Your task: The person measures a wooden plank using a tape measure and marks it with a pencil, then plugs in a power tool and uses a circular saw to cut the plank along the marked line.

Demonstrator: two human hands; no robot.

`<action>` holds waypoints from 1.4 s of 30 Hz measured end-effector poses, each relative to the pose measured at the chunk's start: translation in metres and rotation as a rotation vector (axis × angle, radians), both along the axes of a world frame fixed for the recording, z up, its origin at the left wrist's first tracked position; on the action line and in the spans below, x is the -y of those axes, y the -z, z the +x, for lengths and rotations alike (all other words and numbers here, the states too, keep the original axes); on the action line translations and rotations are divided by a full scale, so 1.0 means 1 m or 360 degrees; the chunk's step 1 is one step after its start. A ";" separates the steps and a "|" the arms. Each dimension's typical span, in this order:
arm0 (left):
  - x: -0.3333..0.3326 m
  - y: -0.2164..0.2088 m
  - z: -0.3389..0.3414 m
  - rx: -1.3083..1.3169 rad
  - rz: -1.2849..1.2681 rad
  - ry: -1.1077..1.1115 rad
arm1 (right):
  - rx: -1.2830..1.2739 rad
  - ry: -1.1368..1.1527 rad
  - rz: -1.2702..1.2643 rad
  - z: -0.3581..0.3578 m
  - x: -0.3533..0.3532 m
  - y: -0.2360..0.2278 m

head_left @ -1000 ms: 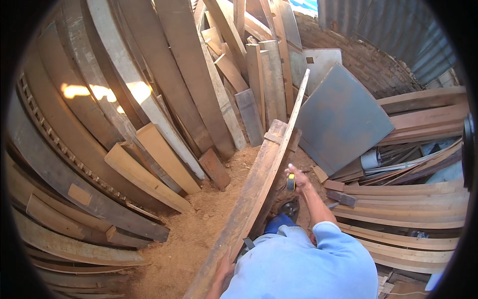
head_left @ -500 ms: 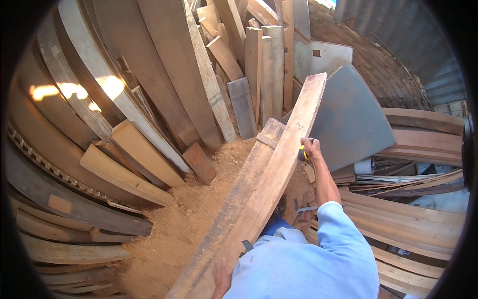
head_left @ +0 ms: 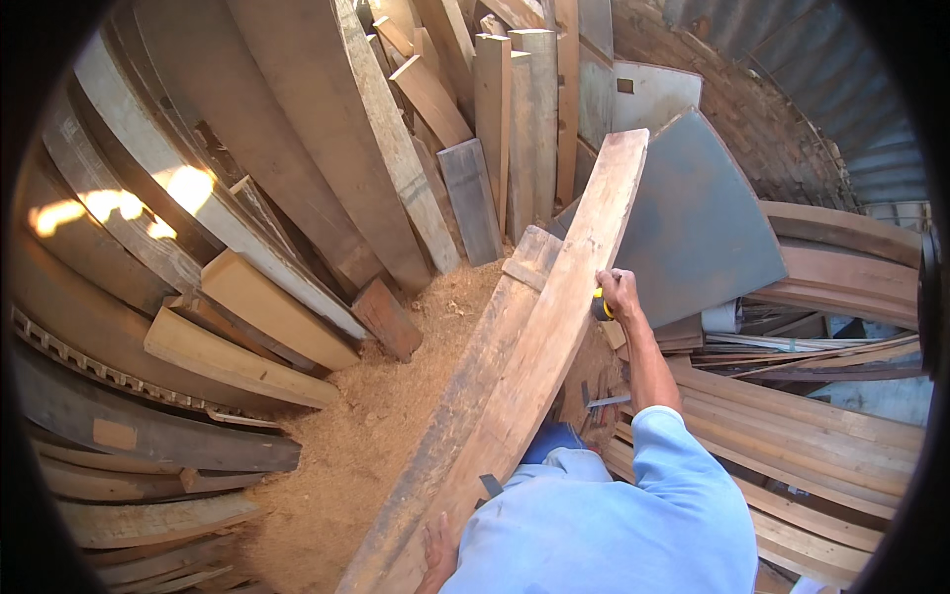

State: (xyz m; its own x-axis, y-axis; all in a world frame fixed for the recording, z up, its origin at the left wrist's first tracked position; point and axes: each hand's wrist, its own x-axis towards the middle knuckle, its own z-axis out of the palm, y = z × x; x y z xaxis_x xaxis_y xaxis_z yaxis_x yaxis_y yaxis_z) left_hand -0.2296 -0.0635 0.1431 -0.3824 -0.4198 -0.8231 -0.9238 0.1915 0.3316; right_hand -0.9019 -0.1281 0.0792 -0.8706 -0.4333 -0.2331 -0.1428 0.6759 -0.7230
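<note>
A long, pale wooden plank [head_left: 539,366] runs slantwise across the middle of the view, lying along a darker rough beam [head_left: 445,416]. My right hand [head_left: 618,294] is closed round a yellow and black tape measure [head_left: 601,305] at the plank's right edge, toward its far end. Near the bottom of the view, my left hand [head_left: 438,556] rests flat on the plank with its fingers apart. A dark flat strip [head_left: 492,485] sticks out over the plank beside my light blue shirt; its kind is hidden.
Several boards [head_left: 287,129] lean upright at the left and back. Sawdust [head_left: 366,445] covers the floor left of the beam. A grey-blue panel [head_left: 693,228] stands beyond my right hand. Stacked planks [head_left: 802,426] lie at the right. A small metal tool [head_left: 607,401] lies below my right forearm.
The view has shifted slightly, so the leaning boards sit further left and higher. More of my left hand's fingers shows on the plank. My right hand keeps its hold on the tape measure.
</note>
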 end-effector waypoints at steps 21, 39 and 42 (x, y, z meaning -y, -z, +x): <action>-0.015 0.023 0.013 0.0019 -0.0130 0.0053 | -0.0048 0.0043 0.0097 0.006 0.006 -0.013; -0.005 0.012 0.010 0.0014 -0.0036 0.0060 | -0.0179 -0.0049 0.0138 0.005 0.009 -0.014; 0.016 -0.017 -0.005 -0.0060 0.0055 0.0035 | -0.0157 -0.0037 0.0130 0.010 0.015 -0.023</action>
State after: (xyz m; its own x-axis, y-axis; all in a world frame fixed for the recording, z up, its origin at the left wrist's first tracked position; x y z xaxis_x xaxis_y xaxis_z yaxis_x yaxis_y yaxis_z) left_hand -0.2345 -0.0794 0.1596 -0.4224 -0.3828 -0.8216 -0.9062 0.1992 0.3731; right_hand -0.8918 -0.1433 0.1019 -0.8810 -0.4368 -0.1820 -0.2270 0.7277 -0.6473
